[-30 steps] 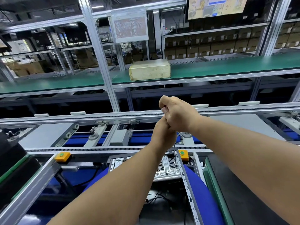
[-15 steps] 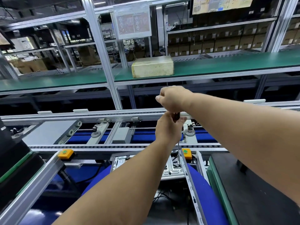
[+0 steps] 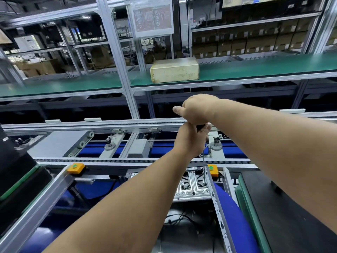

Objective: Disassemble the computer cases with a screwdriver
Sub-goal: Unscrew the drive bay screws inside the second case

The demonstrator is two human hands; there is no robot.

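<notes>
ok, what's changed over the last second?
The right hand rose off the left hand, so a bit of the dark screwdriver handle now shows between them. Unchanged: both hands grip the screwdriver upright, its shaft reaching down into the computer case; the beige box sits on the green shelf.

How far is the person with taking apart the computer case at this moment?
Done: the computer case is already open on top, its metal inner plate showing. In hand: the left hand and the right hand both grip the screwdriver, held upright with its tip down at the plate's far right corner, so a screw there seems to be in work. Left: the plate sits in place; other screws are too small to count.
</notes>
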